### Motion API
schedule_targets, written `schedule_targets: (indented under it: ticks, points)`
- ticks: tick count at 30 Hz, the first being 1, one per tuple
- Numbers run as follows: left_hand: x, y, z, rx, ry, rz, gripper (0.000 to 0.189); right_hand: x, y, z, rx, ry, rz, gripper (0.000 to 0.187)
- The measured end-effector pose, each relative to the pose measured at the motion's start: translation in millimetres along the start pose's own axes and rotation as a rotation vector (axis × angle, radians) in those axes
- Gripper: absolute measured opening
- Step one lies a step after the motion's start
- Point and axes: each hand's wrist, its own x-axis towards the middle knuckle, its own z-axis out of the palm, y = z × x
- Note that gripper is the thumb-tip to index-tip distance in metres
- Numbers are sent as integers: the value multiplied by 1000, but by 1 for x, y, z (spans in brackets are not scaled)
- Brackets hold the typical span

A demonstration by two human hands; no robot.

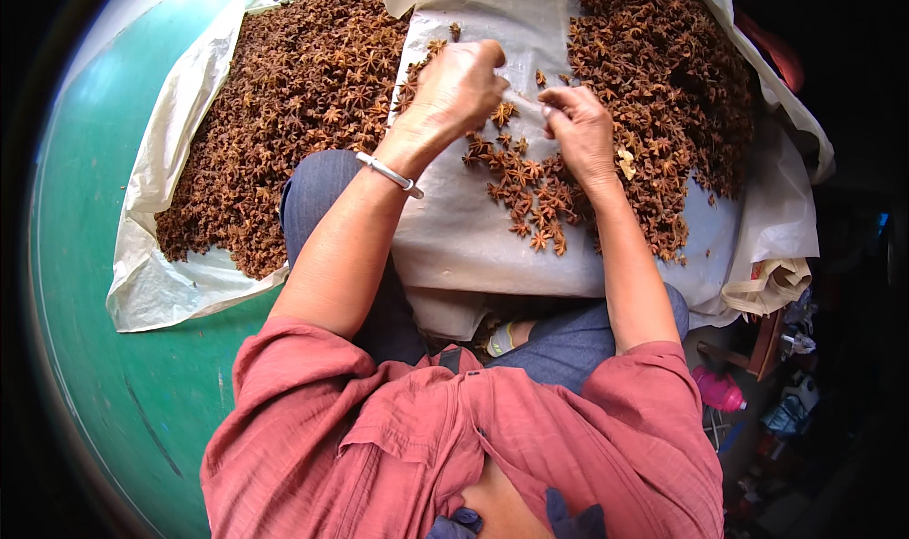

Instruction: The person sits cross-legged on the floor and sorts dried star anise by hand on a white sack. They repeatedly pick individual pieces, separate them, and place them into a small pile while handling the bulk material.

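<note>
My left hand [460,85] is above a pale sheet [444,234], its fingers curled down and partly hidden by the back of the hand. To its right is my right hand [584,131], thumb and fingertips close together; whether either hand holds anything is unclear. Below and between the hands lies a loose group of star anise [529,191], with a single star anise [504,114] near my left fingers. A large heap of star anise [312,99] spreads to the left. Another heap of star anise [653,106] stands by my right hand.
A white plastic sheet [160,287] borders the left heap on a green surface [92,255]. My denim-clad knees flank the pale sheet's front edge. A beige bag [770,287], a wooden frame [763,347] and a pink bottle [719,390] are at the lower right.
</note>
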Motion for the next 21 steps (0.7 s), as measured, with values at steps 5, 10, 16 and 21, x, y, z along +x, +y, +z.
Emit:
schedule_targets:
  ticks: [5, 10, 16, 21]
  points:
    - [-16, 17, 22, -58, -54, 316, 24, -4, -31, -10, 510, -68, 131, 8]
    - [-16, 13, 25, -191, -29, 399, 17, -13, -33, -25, 954, -103, 348, 13]
    - [-13, 19, 11, -280, -144, 330, 25, -36, -46, -42, 534, -355, 159, 12]
    - [-4, 8, -26, 266, 161, 108, 61, -75, -59, -102, 286, -1168, 358, 24]
